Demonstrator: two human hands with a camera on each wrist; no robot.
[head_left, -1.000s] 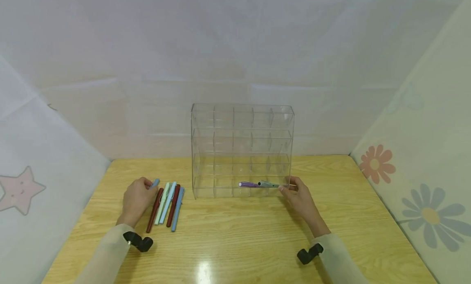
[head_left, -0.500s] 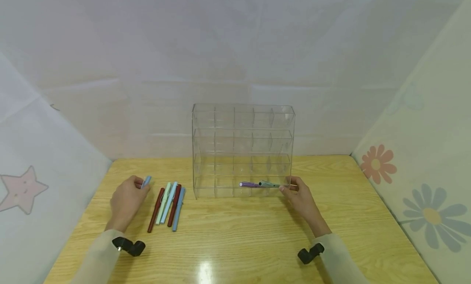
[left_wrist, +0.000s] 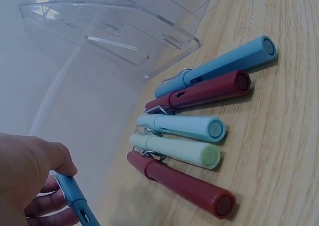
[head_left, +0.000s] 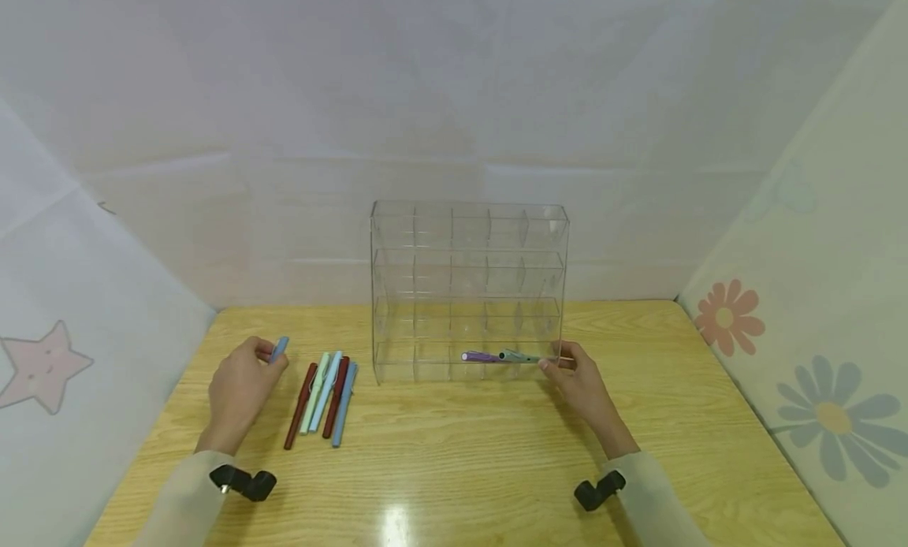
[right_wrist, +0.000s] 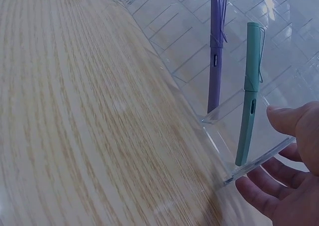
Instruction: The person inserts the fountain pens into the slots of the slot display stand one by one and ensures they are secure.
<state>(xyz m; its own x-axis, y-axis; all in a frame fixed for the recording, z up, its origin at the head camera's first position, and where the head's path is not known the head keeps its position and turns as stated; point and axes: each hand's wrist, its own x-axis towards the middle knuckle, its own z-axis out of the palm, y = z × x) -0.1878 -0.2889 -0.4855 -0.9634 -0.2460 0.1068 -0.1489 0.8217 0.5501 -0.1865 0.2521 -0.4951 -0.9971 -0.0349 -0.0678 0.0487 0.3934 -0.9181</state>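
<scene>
My left hand [head_left: 243, 385] pinches a blue pen [head_left: 280, 348] between thumb and fingers, to the left of a row of pens; in the left wrist view its clip and the slot in its barrel show. The row holds dark red pens [left_wrist: 182, 183], a pale green pen [left_wrist: 177, 149], a light blue pen [left_wrist: 187, 126] and a blue pen [left_wrist: 224, 61], side by side. At the lower right corner of a clear acrylic pen rack [head_left: 468, 298], my right hand [head_left: 578, 381] grips the side wall. A purple pen [right_wrist: 216, 52] and a green pen [right_wrist: 250, 86] stand in its lowest tier.
The rack stands towards the back of the wooden table [head_left: 454, 468], in front of a pale cloth backdrop [head_left: 454, 98]. Cloth walls with a printed star [head_left: 46, 366] and flowers [head_left: 830, 417] flank the table left and right.
My left hand has moved left, away from the row, with the blue pen in its fingers; over the last half second it shifts only slightly. My right hand keeps its place on the rack.
</scene>
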